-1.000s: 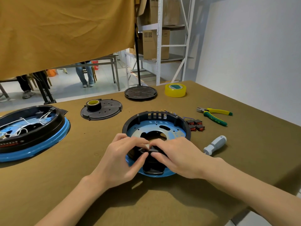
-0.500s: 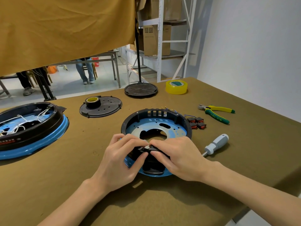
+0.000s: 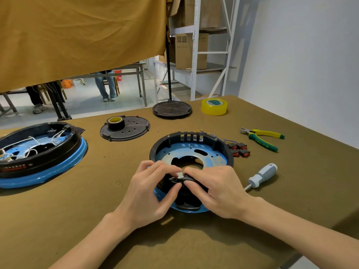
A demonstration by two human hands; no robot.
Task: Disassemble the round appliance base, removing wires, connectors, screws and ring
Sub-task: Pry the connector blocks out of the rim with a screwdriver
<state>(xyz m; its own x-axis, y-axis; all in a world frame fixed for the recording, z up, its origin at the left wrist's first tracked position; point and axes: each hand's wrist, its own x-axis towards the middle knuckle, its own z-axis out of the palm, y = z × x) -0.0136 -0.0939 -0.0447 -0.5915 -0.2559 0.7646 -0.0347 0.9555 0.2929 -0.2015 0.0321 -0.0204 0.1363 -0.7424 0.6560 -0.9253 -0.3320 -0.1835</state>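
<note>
Both hands' fingers (image 3: 186,183) pinch the stiff, light black ring (image 3: 191,150) at its near rim, likely the best hold.

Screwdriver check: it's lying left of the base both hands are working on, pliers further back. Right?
Not quite. In the head view the screwdriver lies right of the base, not left. The pliers are further back, and both hands, left and right, grip the base's near rim.
</note>
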